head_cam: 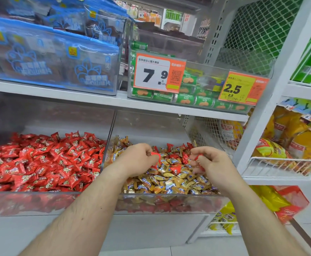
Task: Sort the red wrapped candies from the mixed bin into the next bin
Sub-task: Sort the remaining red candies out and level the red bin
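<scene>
Two clear bins sit side by side on the lower shelf. The left bin (31, 202) is full of red wrapped candies (45, 163). The right, mixed bin (169, 202) holds gold wrapped candies (171, 183) with red ones (176, 168) scattered among them. Both my hands hover over the mixed bin. My left hand (138, 159) has its fingers curled round a red candy (155, 156). My right hand (213, 165) pinches another red candy (199, 157) between thumb and fingers.
A clear divider wall (107, 145) separates the two bins. The shelf above (114, 102) carries blue packs and a bin of green packs with orange price tags (158, 72). A white upright post (272, 89) and wire baskets of yellow snack bags (272, 152) stand to the right.
</scene>
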A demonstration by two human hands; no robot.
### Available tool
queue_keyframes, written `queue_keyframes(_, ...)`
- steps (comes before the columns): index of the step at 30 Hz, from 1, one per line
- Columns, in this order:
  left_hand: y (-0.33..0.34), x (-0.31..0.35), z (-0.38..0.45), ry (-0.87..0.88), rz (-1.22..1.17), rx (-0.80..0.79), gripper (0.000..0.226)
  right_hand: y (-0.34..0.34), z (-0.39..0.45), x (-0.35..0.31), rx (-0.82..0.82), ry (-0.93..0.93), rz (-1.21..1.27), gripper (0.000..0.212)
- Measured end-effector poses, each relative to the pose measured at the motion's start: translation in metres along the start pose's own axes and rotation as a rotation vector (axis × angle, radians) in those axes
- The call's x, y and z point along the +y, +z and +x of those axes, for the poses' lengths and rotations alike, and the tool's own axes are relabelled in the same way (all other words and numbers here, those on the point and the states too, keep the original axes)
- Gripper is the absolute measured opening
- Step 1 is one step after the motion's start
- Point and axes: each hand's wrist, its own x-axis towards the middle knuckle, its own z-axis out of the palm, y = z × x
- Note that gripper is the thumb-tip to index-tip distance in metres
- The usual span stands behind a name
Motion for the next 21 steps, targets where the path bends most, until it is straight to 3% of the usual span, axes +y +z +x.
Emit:
queue_keyframes(2, -0.002, 0.002, -0.001, -0.002, -0.039, 0.037, 0.029, -0.003, 0.003, -0.003, 0.066, 0.002, 0.005, 0.031)
queue_keyframes(5, -0.002, 0.004, -0.003, 0.008, -0.054, 0.051, 0.028, -0.003, 0.007, -0.007, 0.080, -0.063, -0.235, 0.013)
queue_keyframes(6, -0.001, 0.004, -0.004, 0.008, -0.051, 0.060, 0.027, 0.000, 0.008, -0.010, 0.036, -0.088, -0.340, 0.005)
queue_keyframes(8, -0.001, 0.005, -0.004, 0.010, -0.052, 0.087, 0.026, 0.008, 0.008, -0.014, -0.099, -0.089, -0.584, 0.017)
queue_keyframes(10, -0.002, 0.007, -0.005, 0.019, -0.062, 0.117, 0.027, 0.019, 0.008, -0.016, -0.205, -0.076, -0.778, 0.015)
queue_keyframes(12, -0.004, 0.009, -0.008, 0.035, -0.088, 0.144, 0.030, 0.025, 0.008, -0.017, -0.218, -0.085, -0.826, 0.011)
queue_keyframes(14, -0.008, 0.011, -0.011, 0.032, -0.183, 0.156, 0.032, 0.026, 0.007, -0.019, -0.117, -0.076, -0.647, 0.024)
queue_keyframes(17, -0.021, 0.014, -0.020, 0.003, -0.476, 0.146, 0.033, 0.028, 0.003, -0.029, 0.009, 0.015, -0.156, 0.027)
queue_keyframes(21, -0.051, 0.008, -0.039, -0.024, -0.676, 0.178, 0.035, 0.050, -0.010, -0.048, -0.104, 0.168, 0.246, 0.026)
